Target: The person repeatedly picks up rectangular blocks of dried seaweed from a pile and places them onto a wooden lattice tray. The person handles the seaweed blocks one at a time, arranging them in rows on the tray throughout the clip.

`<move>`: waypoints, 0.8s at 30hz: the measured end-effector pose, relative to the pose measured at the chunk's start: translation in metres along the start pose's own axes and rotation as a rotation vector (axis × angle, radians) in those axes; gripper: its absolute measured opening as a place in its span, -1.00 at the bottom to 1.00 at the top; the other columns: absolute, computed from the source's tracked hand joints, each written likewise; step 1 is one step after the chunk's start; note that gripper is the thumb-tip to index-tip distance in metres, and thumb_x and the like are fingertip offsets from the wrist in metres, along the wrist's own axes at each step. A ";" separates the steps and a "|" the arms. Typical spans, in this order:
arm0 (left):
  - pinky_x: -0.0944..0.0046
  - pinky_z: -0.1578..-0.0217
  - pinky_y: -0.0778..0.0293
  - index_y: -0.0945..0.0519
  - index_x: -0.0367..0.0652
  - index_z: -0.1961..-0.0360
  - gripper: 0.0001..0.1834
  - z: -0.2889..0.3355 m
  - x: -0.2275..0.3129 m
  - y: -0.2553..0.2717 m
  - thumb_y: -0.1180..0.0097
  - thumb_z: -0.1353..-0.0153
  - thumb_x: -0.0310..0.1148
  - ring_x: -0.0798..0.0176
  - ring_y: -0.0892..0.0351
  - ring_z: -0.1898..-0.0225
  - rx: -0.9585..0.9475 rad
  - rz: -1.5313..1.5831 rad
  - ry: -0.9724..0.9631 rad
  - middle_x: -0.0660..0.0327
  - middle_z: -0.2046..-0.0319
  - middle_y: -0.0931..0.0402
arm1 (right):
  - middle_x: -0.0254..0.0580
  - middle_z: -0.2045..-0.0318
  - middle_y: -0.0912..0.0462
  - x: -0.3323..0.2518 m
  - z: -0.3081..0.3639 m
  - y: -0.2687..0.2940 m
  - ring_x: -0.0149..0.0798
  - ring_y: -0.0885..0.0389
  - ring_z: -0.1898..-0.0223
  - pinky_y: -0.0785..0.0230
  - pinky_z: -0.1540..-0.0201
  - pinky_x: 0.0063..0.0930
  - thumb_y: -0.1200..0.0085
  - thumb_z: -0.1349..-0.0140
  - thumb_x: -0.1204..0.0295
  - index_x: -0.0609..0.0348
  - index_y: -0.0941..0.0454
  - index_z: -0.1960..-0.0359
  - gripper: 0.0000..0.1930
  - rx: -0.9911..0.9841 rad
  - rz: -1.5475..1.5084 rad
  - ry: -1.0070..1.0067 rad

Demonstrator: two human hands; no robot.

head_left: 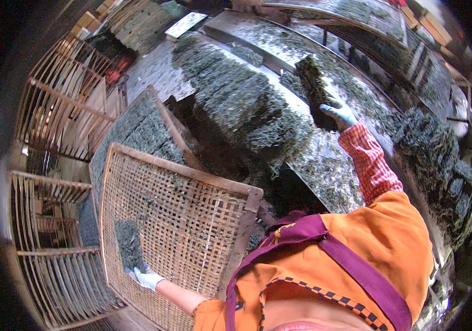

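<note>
At the lower left my left hand (146, 277), in a pale glove, grips the near end of a dark grey-green stringy bundle (129, 243). That bundle lies against the left side of a wood-framed woven bamboo tray (192, 226), where only loose scraps show otherwise. My right arm reaches out over the work table, its gloved right hand (340, 113) closed round the near end of a second dark green stringy bundle (312, 83). Left of it, rows of similar bundles (230, 88) lie side by side on the table.
A second tray (161, 113) covered with bundles sits behind the bamboo tray. Slatted wooden racks (62, 110) stand along the left. Tangled strands (435, 143) are heaped at the right. Long metal-edged boards (236, 41) and a loaded rack (352, 27) lie at the back.
</note>
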State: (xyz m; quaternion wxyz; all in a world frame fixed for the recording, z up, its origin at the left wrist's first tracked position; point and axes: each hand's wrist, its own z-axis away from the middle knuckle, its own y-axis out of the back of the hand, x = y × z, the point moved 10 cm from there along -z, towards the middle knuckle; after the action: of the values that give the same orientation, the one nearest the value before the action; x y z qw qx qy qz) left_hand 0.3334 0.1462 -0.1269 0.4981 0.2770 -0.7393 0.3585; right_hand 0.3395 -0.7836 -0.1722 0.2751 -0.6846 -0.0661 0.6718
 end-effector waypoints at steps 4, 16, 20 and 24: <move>0.05 -0.11 -0.28 -0.40 -0.11 -0.20 -0.42 0.114 0.029 -0.144 -0.13 -0.10 -0.32 0.06 -0.39 -0.08 -0.357 -0.089 0.075 0.18 -0.12 -0.41 | -0.22 0.23 -0.62 0.013 -0.005 0.018 -0.29 -0.61 0.26 -0.47 0.15 -0.38 -0.15 -0.19 0.44 0.27 -0.45 -0.03 -0.63 0.011 -0.114 0.010; 0.35 -0.04 -0.41 -0.47 -0.21 -0.13 -0.53 0.422 0.038 -0.349 -0.01 -0.15 -0.65 0.36 -0.48 0.01 -1.080 0.035 0.488 0.23 -0.06 -0.48 | -0.28 0.12 -0.61 0.055 -0.044 0.059 -0.39 -0.58 0.14 -0.43 0.02 -0.42 -0.24 -0.13 0.45 0.24 -0.41 -0.13 -0.49 -0.069 -0.127 -0.044; 0.27 -0.06 -0.45 -0.44 -0.22 -0.15 -0.49 0.445 0.042 -0.370 0.09 -0.13 -0.71 0.27 -0.52 0.00 -1.168 -0.014 0.467 0.14 -0.07 -0.47 | -0.24 0.13 -0.62 0.036 -0.107 0.066 -0.33 -0.59 0.18 -0.46 0.13 -0.39 -0.22 -0.13 0.38 0.25 -0.36 -0.18 -0.43 -0.112 0.075 0.029; 0.32 -0.05 -0.43 -0.45 -0.22 -0.13 -0.51 0.461 0.053 -0.388 0.07 -0.14 -0.68 0.30 -0.51 0.01 -1.193 0.020 0.450 0.20 -0.02 -0.49 | -0.21 0.17 -0.63 -0.006 -0.214 0.066 -0.31 -0.60 0.24 -0.46 0.19 -0.39 -0.21 -0.14 0.35 0.30 -0.37 -0.15 -0.45 0.031 0.926 -0.020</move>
State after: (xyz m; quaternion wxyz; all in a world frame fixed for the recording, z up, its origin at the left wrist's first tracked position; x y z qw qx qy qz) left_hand 0.3638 -0.4571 -0.0927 0.7066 -0.1368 -0.6916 -0.0609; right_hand 0.5250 -0.9036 -0.2091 -0.0445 -0.6311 0.2540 0.7315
